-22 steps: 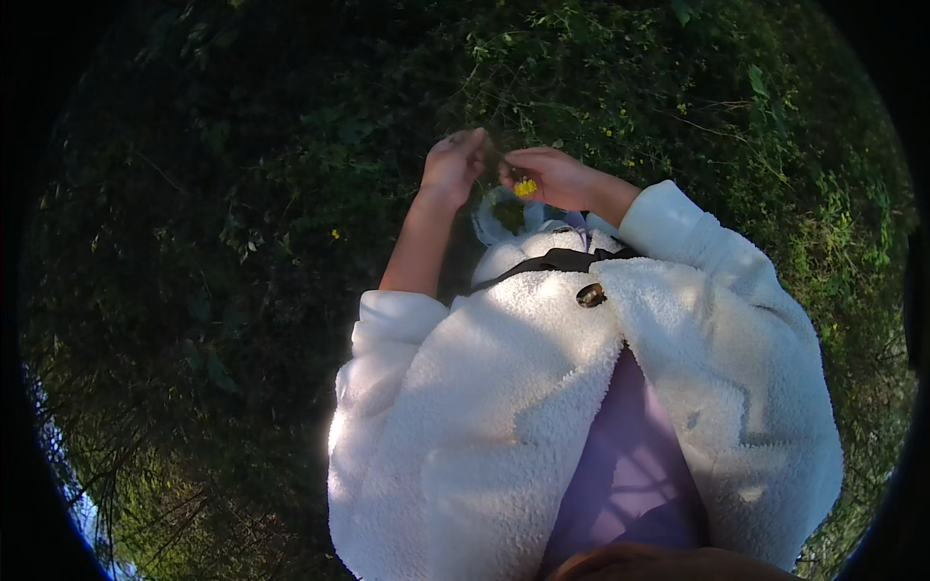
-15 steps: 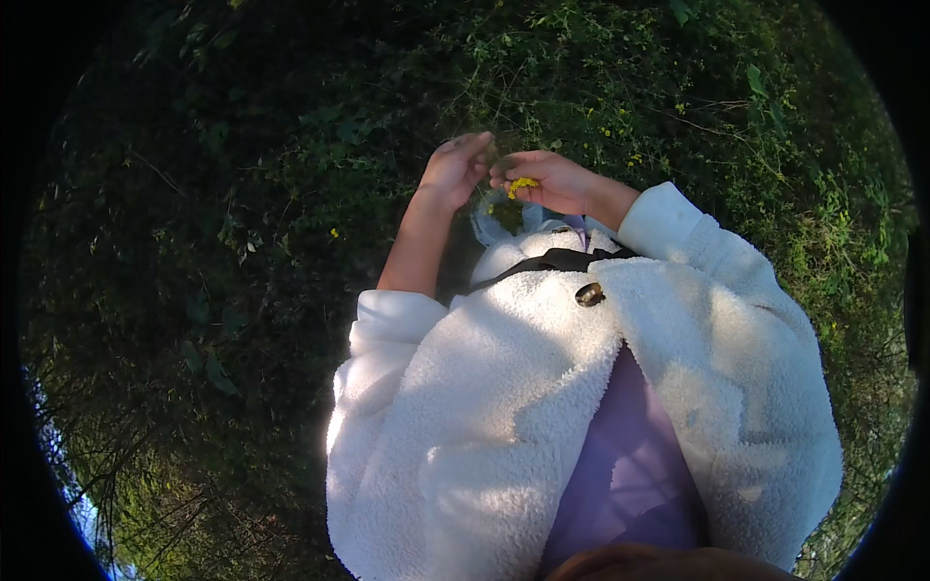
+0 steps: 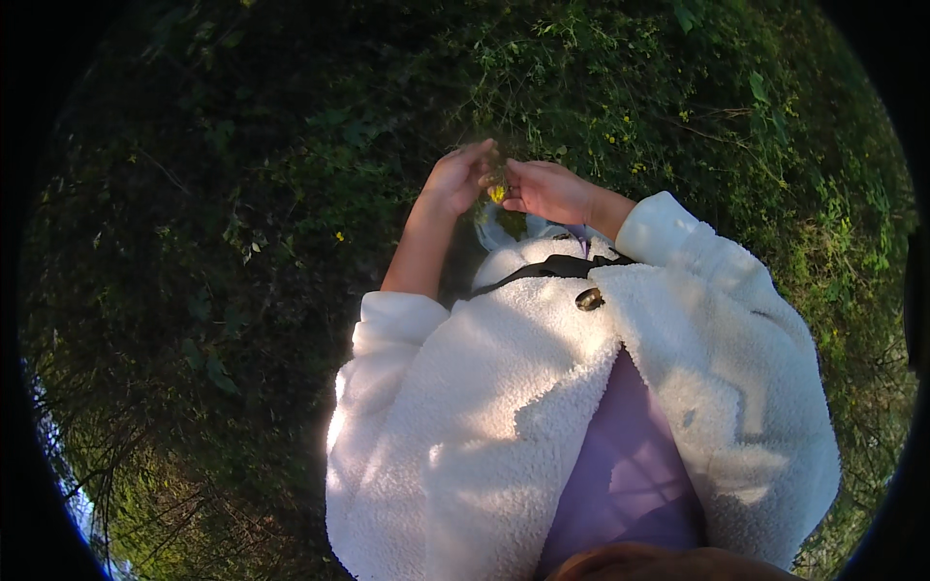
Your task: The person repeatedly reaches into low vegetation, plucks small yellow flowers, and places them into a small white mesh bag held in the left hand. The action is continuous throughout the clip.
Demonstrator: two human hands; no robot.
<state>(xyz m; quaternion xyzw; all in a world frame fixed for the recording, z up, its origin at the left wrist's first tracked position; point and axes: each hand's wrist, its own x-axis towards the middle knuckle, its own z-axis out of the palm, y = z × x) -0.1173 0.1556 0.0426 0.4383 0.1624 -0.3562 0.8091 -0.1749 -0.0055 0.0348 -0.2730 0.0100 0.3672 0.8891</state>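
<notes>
1. Facing each other in front of the white fleece jacket (image 3: 513, 378), the left hand (image 3: 458, 180) and the right hand (image 3: 560, 192) hang with fingertips close together, the dim greenery (image 3: 291, 184) spread out beyond.
2. The yellow flower (image 3: 497, 194) sits in the narrow gap between them, just beyond the pale translucent bag (image 3: 492, 230) near the dark strap (image 3: 538, 267).
3. From where I stand, each grip looks loosely curled; I cannot tell which, if either, pinches the stem, as the fingertips blur into shadow.
4. Handling it well, I'd judge, calls for a light pinch just under the bloom, leaving the petals uncrushed.
5. One hand would best steady the stem while the other works, wrists calm and clear of the bag.
</notes>
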